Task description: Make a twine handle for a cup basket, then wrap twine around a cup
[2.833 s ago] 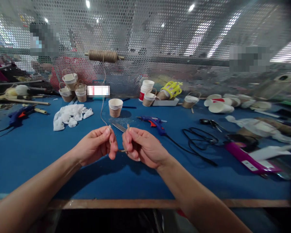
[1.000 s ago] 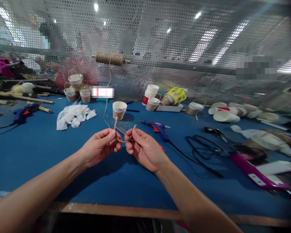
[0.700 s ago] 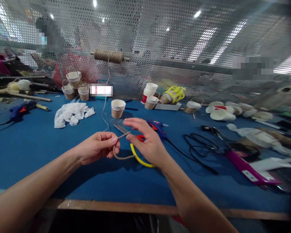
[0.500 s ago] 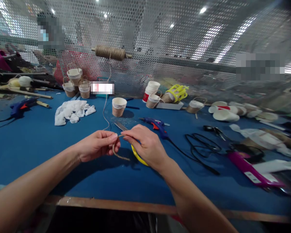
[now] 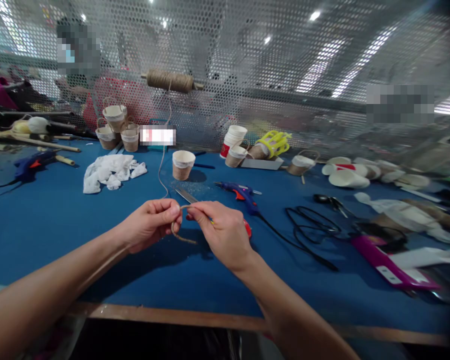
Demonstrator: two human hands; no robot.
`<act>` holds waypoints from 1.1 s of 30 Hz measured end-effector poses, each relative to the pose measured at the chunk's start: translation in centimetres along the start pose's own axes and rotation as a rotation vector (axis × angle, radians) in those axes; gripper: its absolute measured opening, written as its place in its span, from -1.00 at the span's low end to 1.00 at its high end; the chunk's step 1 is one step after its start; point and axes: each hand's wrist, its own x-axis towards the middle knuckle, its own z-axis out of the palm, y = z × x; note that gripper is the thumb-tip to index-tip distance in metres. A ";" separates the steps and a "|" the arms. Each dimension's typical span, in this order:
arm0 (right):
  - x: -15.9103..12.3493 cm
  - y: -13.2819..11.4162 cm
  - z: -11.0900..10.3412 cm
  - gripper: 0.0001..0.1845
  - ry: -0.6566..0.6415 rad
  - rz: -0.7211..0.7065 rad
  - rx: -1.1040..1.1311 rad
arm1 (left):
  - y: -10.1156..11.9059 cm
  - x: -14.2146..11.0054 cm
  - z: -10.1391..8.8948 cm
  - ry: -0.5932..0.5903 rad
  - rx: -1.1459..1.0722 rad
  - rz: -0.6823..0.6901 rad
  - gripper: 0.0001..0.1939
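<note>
A short length of brown twine [image 5: 183,240] curls between my two hands, its loose end hanging toward me. My left hand [image 5: 152,225] pinches it with thumb and fingers. My right hand [image 5: 225,235] is closed on the twine a little to the right, fingertips close to the left ones. Under my right hand lie scissors [image 5: 186,195]; the blades poke out to the left and a bit of the red and yellow handle shows, the rest hidden. Beyond the hands stands a paper cup [image 5: 183,166] wrapped in brown twine with a white band below its rim.
A blue glue gun [image 5: 243,194] lies right of the cup, its cable trailing right. Crumpled white cloth [image 5: 110,172] is at left. A twine spool [image 5: 170,81] hangs on the mesh, one strand running down. A purple power strip [image 5: 392,265] sits at right.
My right hand has turned and shifted slightly left, covering more of the yellow scissor handle while a red part now shows beside it. The twine between my hands has shifted slightly.
</note>
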 end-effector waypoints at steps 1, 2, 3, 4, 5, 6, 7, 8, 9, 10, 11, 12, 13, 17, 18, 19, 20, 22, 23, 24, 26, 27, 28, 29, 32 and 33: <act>-0.1 0.0 0.1 -0.80 0.002 0.013 0.007 | 0.0 0.0 -0.1 -0.004 -0.002 -0.011 -0.72; -0.1 0.1 0.2 -0.81 0.003 0.023 0.014 | 0.1 0.1 -0.1 -0.010 -0.006 -0.021 -0.71; -0.1 0.2 0.4 -0.81 0.003 0.031 0.020 | 0.1 0.1 -0.2 -0.018 -0.010 -0.032 -0.71; -0.1 0.3 0.4 -0.82 0.003 0.039 0.025 | 0.2 0.1 -0.3 -0.024 -0.012 -0.041 -0.70; -0.1 0.4 0.5 -0.82 0.005 0.050 0.031 | 0.3 0.2 -0.4 -0.031 -0.013 -0.044 -0.69; -0.1 0.5 0.5 -0.83 0.010 0.060 0.037 | 0.3 0.2 -0.4 -0.040 -0.013 -0.040 -0.68; -0.1 0.6 0.5 -0.83 0.016 0.072 0.042 | 0.4 0.2 -0.5 -0.051 -0.011 -0.035 -0.68; 0.0 0.7 0.4 -0.82 0.024 0.080 0.044 | 0.4 0.2 -0.5 -0.064 -0.008 -0.030 -0.69; 0.0 0.7 0.4 -0.82 0.028 0.082 0.043 | 0.4 0.2 -0.6 -0.079 -0.006 -0.024 -0.70; 0.0 0.8 0.3 -0.82 0.029 0.079 0.041 | 0.4 0.3 -0.6 -0.091 -0.006 -0.018 -0.72; 0.1 0.8 0.3 -0.82 0.027 0.072 0.037 | 0.3 0.3 -0.7 -0.100 -0.008 -0.016 -0.73; 0.1 0.8 0.3 -0.83 0.023 0.062 0.034 | 0.3 0.3 -0.7 -0.105 -0.013 -0.014 -0.74; 0.1 0.8 0.3 -0.84 0.019 0.046 0.032 | 0.2 0.3 -0.7 -0.111 -0.019 -0.010 -0.74; 0.2 0.6 0.2 -0.83 0.017 -0.042 0.011 | -0.1 0.2 -0.8 -0.144 -0.009 -0.018 -0.75; 0.2 0.5 0.2 -0.82 0.022 -0.065 -0.006 | -0.1 0.1 -0.7 -0.153 -0.002 -0.028 -0.75; 0.1 0.5 0.2 -0.81 0.028 -0.085 -0.030 | -0.2 0.1 -0.7 -0.160 0.001 -0.038 -0.75; 0.1 0.5 0.2 -0.79 0.035 -0.105 -0.058 | -0.2 0.1 -0.6 -0.163 0.000 -0.044 -0.75; 0.0 0.5 0.3 -0.75 0.045 -0.141 -0.116 | -0.3 0.1 -0.5 -0.161 -0.009 -0.052 -0.75; -0.1 0.5 0.3 -0.73 0.047 -0.155 -0.139 | -0.4 0.1 -0.5 -0.159 -0.012 -0.055 -0.75; -0.1 0.5 0.4 -0.72 0.046 -0.165 -0.156 | -0.4 0.2 -0.4 -0.158 -0.015 -0.058 -0.76; -0.2 0.5 0.4 -0.71 0.041 -0.170 -0.170 | -0.4 0.2 -0.4 -0.157 -0.017 -0.058 -0.76; -0.2 0.5 0.4 -0.71 0.034 -0.167 -0.171 | -0.4 0.2 -0.4 -0.156 -0.018 -0.058 -0.76; -0.2 0.4 0.5 -0.71 0.028 -0.161 -0.170 | -0.4 0.2 -0.4 -0.154 -0.015 -0.056 -0.76; -0.2 0.4 0.5 -0.71 0.023 -0.154 -0.168 | -0.4 0.2 -0.3 -0.150 -0.010 -0.053 -0.76; -0.3 0.2 0.5 -0.70 0.014 -0.129 -0.168 | -0.4 0.2 -0.2 -0.137 0.016 -0.038 -0.76; -0.3 0.1 0.6 -0.69 0.008 -0.120 -0.171 | -0.5 0.2 -0.2 -0.133 0.025 -0.033 -0.76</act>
